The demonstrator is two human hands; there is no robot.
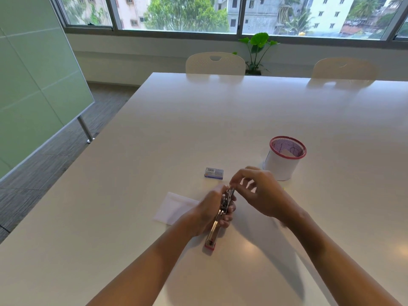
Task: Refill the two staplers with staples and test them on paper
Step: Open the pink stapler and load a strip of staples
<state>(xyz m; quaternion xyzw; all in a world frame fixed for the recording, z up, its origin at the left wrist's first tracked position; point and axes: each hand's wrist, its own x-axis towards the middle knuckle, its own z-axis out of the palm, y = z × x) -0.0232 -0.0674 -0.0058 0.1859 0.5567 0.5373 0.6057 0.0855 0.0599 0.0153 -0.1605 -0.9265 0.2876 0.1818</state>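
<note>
Loading step: holding the stapler (220, 214) opened out above the tabletop (154, 133), I judge I am partway through feeding staples into its far end; only this one stapler is in my view, so I cannot say where the second is.
Left hand (208, 212): its fingers are curled round the stapler's middle, thumb side toward me, so the metal channel faces up and the red end points at the near edge.
Right hand (257, 191): thumb and forefinger are pinched together at the stapler's far tip, the other fingers spread loosely; whatever they pinch is too small for me to make out.
Staple box (214, 173): it lies flat just beyond my hands, toward the far edge, and I cannot tell whether it is open.
Paper (174, 207): a white sheet lies flat to the left of my left hand, partly hidden by it.
Cup (284, 160): a mesh pencil cup with a red rim stands to the right, near my right hand.
Risk, misfeed: if the strip goes in tilted, I expect it to jam or break apart in the channel.
Risk, drop: a loose pinch could scatter staples on the white tabletop, where they would be hard to find.
Risk, snap: if my left grip slips, the sprung top may close on my fingertips (231, 184).
</note>
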